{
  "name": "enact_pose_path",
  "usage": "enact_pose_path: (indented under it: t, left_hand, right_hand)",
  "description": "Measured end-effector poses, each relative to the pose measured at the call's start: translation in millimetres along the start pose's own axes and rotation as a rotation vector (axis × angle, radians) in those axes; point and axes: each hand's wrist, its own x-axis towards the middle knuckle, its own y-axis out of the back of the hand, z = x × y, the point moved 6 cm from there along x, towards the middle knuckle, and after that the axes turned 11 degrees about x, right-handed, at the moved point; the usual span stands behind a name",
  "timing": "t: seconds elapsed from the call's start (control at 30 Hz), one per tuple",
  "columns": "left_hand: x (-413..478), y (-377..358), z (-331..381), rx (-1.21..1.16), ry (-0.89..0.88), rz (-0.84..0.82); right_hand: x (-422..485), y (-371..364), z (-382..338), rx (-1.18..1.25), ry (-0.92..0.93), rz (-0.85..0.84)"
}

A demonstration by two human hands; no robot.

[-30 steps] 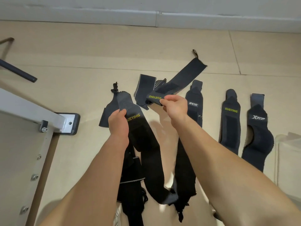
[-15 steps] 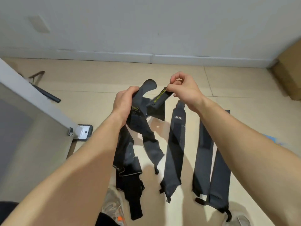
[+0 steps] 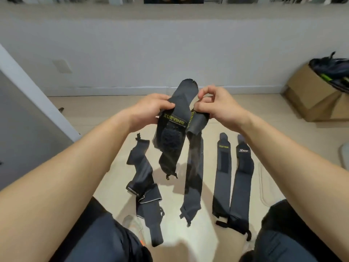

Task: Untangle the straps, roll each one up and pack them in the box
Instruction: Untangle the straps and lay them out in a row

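Observation:
My left hand grips a black strap marked XUEYING in yellow, lifted above the floor with its tail hanging down. My right hand pinches the folded end of a second black strap right beside it. On the floor lie several more straps: a crumpled tangled one at the left, a long one in the middle, and two flat ones at the right.
A cardboard box holding dark gear stands against the wall at the far right. A grey panel with a white edge rises at the left. A pale container rim shows at the right by my knee. My knees frame the bottom.
Both hands have come closer together with the held straps raised. The view has tilted up, showing more wall and the cardboard box. The yellow-lettered strap now faces me.

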Motion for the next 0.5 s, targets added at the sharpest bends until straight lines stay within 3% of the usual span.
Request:
enact_pose_path:
  t: [0.2,0.33,0.5]
  left_hand:
    - [-32.8,-26.0,8.0,-0.312,-0.096,-0.116]
    - [-36.6,-48.6,14.8,-0.446,-0.062,-0.182]
    - [-30.8,-69.9,15.4,-0.434,-0.052,-0.298]
  right_hand:
    - [-35.1,7.5,-13.3,0.175,0.020,-0.074]
    - [-38.4,14.1,-5.4,0.301,0.015,-0.012]
    - [-41.6,15.1,0.6,0.159,0.035,-0.008]
